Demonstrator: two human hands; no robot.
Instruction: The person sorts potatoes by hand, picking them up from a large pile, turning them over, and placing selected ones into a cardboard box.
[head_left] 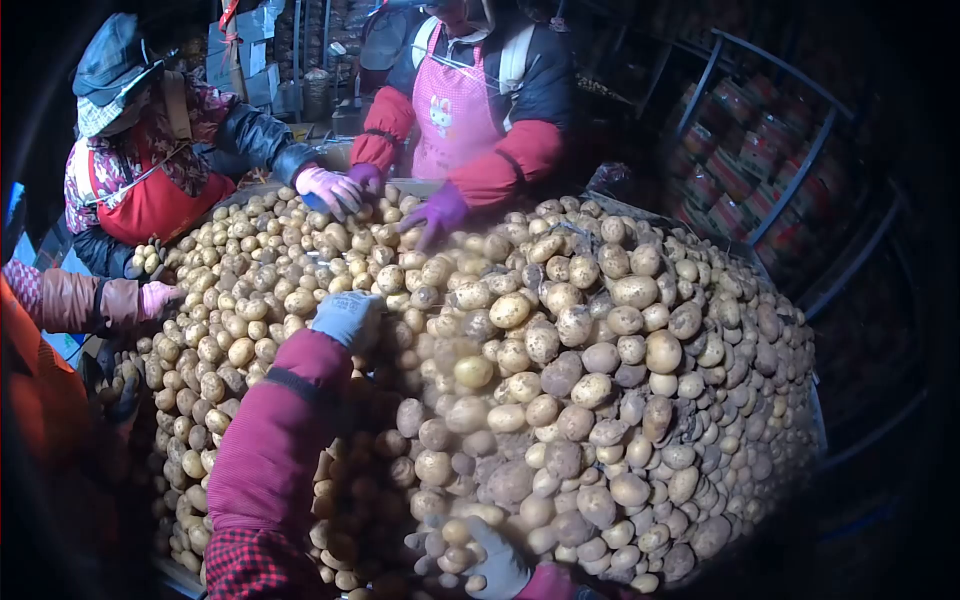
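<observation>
1. The potato heap (560, 380) fills nearly all of your view. Its right slope looks steep and loosely stacked. I judge you do best lifting from the crest rather than pulling from the foot, so that nothing slides. The potatoes are tan, round to oval and dusted with soil. Bigger ones sit on the heap's right slope and smaller ones on its flatter left side.

2. Other people work around the heap, so give them room as you reach.
   - At its far side stands a person in a pink apron (452, 110), with a purple glove (440, 215) laid on the potatoes.
   - At its far-left corner a person in a cap (112, 62) has a pale pink glove (330, 188) on the potatoes.
   - At its left edge a third worker's pink-gloved hand (160, 297) comes in.

3. Your left hand (347, 318), in a grey glove and maroon sleeve, rests on the heap left of its middle. The fingers bend down among the potatoes and are hidden, so I cannot tell whether they hold one. Lift rather than drag, since the skins look easy to scuff.

4. Your right hand (495, 562), in a pale glove, is at the heap's near foot. Its fingers (422, 545) are spread apart and cupped against a few small potatoes, closed around none that I can see. Steady the foot there while the other hand works higher up.
</observation>
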